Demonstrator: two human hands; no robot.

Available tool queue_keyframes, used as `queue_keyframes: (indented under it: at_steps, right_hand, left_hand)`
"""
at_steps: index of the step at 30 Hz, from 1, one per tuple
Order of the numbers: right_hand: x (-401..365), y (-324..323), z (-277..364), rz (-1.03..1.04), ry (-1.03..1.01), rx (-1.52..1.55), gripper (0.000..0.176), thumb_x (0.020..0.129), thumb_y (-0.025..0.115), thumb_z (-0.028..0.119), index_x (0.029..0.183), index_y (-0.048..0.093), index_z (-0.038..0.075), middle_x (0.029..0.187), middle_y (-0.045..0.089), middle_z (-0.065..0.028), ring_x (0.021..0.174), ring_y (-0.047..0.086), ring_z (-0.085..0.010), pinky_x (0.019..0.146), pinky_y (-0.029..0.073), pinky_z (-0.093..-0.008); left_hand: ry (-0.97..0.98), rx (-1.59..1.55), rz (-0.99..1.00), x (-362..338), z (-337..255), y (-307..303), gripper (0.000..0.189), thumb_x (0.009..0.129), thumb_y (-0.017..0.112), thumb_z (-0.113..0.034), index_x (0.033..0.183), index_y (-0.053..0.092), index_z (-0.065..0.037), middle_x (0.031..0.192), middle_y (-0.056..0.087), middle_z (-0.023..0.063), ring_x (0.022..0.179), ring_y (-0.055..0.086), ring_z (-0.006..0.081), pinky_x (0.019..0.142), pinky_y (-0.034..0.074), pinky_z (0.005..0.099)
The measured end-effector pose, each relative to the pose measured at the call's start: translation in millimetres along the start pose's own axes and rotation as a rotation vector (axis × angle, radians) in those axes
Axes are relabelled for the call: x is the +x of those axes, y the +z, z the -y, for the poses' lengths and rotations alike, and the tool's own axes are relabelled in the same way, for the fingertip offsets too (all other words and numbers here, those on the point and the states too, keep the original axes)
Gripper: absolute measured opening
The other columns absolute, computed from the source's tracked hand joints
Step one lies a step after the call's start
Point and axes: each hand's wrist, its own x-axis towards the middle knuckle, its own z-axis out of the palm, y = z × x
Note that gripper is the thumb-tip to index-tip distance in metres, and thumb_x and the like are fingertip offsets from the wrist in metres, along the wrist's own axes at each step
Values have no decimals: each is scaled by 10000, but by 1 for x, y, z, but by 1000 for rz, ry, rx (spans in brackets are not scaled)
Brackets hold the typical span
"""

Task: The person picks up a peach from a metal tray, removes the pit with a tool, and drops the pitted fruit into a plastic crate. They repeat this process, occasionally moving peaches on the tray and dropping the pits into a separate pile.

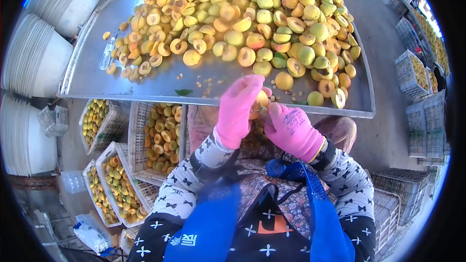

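Note:
Both my hands wear pink gloves and meet just over the near edge of the metal table (160, 80). My left hand (238, 109) is closed around a yellow peach (262, 98), mostly covered by the fingers. Thumb and fingers pinched, my right hand (293, 131) is right up against that peach from the other side; whatever it grips is too small and hidden to make out. Beyond my hands lies a big heap of peaches (264, 16), many halved with pits or hollows showing. Loose pits and a green leaf (184, 92) are scattered near the table's front.
Crates of peach halves (162, 133) stand below the table to my left, with more crates (124, 189) nearer me. A clear plastic bottle (107, 53) lies on the table's left side. Stacked white tubs (36, 58) line the left; crates (412, 75) stand along the right.

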Motion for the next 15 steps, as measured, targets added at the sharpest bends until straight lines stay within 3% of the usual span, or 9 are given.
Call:
queue_keyframes:
  at_steps: [4, 7, 11, 14, 15]
  right_hand:
    - [-7, -2, 8, 61, 68, 411, 282, 838, 675, 140, 1024, 517, -1, 775, 621, -181, 733, 642, -396, 616, 485, -457]
    - [-10, 0, 14, 68, 99, 582, 272, 842, 677, 135, 1004, 507, -1, 738, 617, -189, 705, 634, -414, 594, 474, -465]
    - [-13, 23, 9, -110, 19, 457, 249, 839, 686, 137, 944, 503, 6, 708, 601, -188, 654, 612, -428, 559, 459, -460]
    - [-17, 16, 4, 48, 101, 370, 239, 852, 684, 152, 887, 499, 5, 703, 587, -196, 637, 580, -444, 554, 460, -452]
    - [-15, 13, 3, -16, -7, 461, 198, 856, 665, 144, 880, 517, 14, 677, 594, -145, 543, 581, -350, 512, 459, -390]
  left_hand:
    - [-411, -293, -158, 5, -27, 11, 334, 999, 571, -292, 1125, 638, 10, 918, 691, 120, 834, 679, 201, 726, 551, 286]
    - [-563, -411, -262, 6, -26, 15, 373, 994, 575, -359, 1052, 652, 1, 834, 693, 123, 749, 671, 201, 681, 544, 292]
    - [-598, -474, -323, 7, -20, 19, 396, 989, 587, -387, 977, 654, 4, 827, 693, 142, 705, 666, 203, 652, 543, 298]
    - [-631, -482, -260, 2, -3, 15, 405, 984, 595, -400, 959, 659, -1, 819, 693, 140, 690, 668, 203, 646, 544, 294]
    - [-632, -486, -241, 0, 0, 15, 409, 983, 595, -404, 956, 661, -1, 817, 694, 138, 687, 667, 200, 646, 544, 292]
